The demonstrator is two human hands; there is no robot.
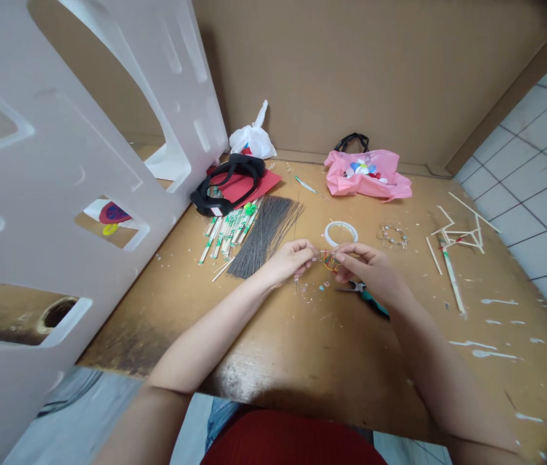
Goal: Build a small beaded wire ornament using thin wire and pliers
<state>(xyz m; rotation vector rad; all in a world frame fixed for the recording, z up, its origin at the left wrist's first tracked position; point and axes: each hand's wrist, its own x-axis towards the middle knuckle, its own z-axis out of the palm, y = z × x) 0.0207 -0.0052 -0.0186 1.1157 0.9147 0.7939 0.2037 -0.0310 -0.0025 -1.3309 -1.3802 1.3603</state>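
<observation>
My left hand (290,259) and my right hand (370,268) meet over the middle of the wooden table (302,349). Both pinch a small coloured wire piece with beads (329,260) between their fingertips. A few loose beads (309,287) lie on the table just below my hands. Green-handled pliers (370,298) lie under my right wrist. A white spool of thread (341,231) sits just beyond my fingers. A bundle of thin dark wires (263,236) lies to the left of my left hand.
Wrapped chopsticks (227,232) lie beside the wires, with a black strap on red paper (227,184) behind. A pink bag (367,174) and a white bag (252,139) stand at the cardboard wall. A stick frame (457,239) lies right. White foam (60,194) stands left.
</observation>
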